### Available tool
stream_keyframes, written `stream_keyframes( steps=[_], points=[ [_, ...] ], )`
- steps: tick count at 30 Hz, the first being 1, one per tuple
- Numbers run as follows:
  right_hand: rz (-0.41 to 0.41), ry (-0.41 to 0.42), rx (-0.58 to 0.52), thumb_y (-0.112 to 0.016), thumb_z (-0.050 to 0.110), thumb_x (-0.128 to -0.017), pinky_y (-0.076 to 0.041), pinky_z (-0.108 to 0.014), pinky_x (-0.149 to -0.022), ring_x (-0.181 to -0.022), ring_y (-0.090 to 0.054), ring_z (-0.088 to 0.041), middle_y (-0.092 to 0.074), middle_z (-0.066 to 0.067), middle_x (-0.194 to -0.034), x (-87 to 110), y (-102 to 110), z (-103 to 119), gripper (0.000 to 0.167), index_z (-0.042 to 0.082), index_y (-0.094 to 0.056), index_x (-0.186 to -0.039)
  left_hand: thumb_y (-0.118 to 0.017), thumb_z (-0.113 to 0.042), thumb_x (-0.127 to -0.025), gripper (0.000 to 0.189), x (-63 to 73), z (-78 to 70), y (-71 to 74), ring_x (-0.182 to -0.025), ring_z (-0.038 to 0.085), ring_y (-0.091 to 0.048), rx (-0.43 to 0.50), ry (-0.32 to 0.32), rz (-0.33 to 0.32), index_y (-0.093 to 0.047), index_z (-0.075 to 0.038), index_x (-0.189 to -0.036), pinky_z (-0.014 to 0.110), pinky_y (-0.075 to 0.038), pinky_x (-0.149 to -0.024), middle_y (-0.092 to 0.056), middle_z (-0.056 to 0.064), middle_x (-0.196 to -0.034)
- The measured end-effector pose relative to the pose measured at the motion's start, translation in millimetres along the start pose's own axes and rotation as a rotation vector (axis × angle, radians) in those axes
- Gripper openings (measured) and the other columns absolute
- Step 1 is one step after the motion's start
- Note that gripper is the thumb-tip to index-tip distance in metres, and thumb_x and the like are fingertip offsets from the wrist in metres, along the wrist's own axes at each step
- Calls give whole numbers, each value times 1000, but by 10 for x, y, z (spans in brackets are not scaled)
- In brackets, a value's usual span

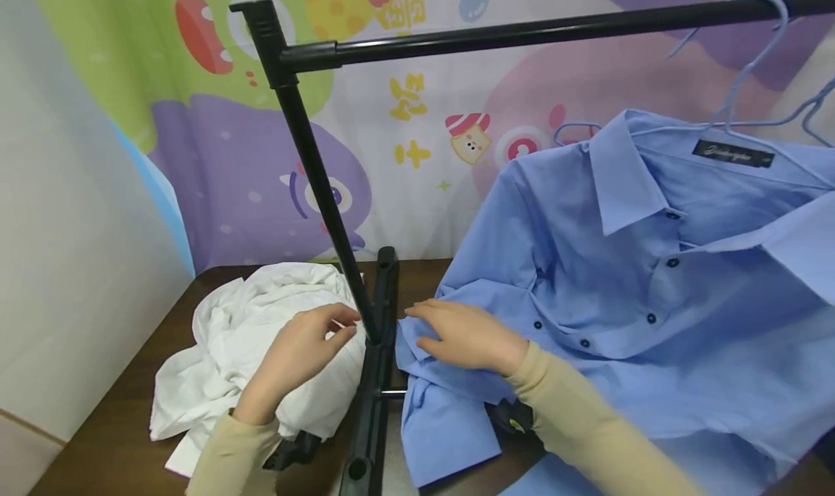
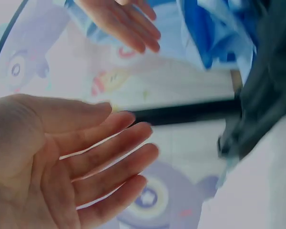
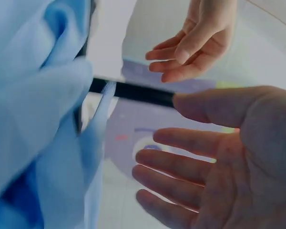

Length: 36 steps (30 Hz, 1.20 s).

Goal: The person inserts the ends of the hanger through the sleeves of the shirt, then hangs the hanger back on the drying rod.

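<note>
On the right of the scene, a blue shirt (image 1: 574, 278) hangs by a light-blue hanger (image 1: 736, 86) from the top bar (image 1: 496, 37) of a black rack. Near its left sleeve end, the right hand (image 1: 470, 336) has its fingers extended and holds nothing; whether it brushes the cloth, I cannot tell. Left of the rack's upright pole (image 1: 314, 170), the left hand (image 1: 296, 354) is empty, fingers relaxed, before a crumpled white cloth (image 1: 280, 293) on the brown table (image 1: 111, 423). A cartoon-print curtain (image 1: 404, 213) hangs on the far side.
</note>
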State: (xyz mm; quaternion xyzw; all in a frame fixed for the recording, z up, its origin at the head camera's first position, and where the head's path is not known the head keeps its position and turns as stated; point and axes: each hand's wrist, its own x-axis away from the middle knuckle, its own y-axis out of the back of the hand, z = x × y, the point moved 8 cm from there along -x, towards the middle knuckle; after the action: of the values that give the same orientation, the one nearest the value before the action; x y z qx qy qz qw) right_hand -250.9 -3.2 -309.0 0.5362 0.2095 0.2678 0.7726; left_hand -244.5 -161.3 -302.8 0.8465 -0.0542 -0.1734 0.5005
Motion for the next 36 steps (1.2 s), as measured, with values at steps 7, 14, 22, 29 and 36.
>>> stream_keyframes(
  steps=[7,14,22,29,36],
  points=[
    [-57,86,-100,-53,25,-92,-43,-34,-93,-115,-52,-19,-53,-5,-129,-104,-121,320,42,10,-48,-131,-55,-19,-88,18,132,368,444,-80,24,-63,-14,148,-206,-67,-11,-100,38,-46,-66,-69,7,-90],
    [-70,150,-73,-53,28,-91,-41,-27,-95,-118,-49,-14,-53,-3,-128,-256,-421,663,44,11,-48,-131,-54,-19,-89,30,213,752,611,-94,36,-58,26,277,-285,-60,1,-111,46,-42,-76,-61,23,-105],
    [-51,135,42,-58,41,-86,-39,-25,-96,-123,-44,-15,-46,-5,-135,-459,-743,845,60,10,-43,-134,-53,-16,-87,50,190,1074,537,-113,45,-41,60,410,-259,-40,8,-130,54,-33,-90,-38,34,-128],
    [-24,107,116,-62,53,-79,-32,-30,-104,-131,-33,-23,-33,-12,-144,-656,-932,869,80,7,-35,-138,-53,-18,-86,60,206,1260,440,-123,49,-26,79,490,-181,-31,14,-132,56,-22,-101,-29,39,-131],
    [63,10,122,-67,56,-72,-32,-42,-103,-133,-27,-33,-28,-13,-146,-739,-1067,816,86,18,-33,-141,-53,-25,-85,67,247,1514,243,-120,60,-18,78,571,-67,-27,17,-131,63,-20,-97,-15,45,-132]
  ],
)
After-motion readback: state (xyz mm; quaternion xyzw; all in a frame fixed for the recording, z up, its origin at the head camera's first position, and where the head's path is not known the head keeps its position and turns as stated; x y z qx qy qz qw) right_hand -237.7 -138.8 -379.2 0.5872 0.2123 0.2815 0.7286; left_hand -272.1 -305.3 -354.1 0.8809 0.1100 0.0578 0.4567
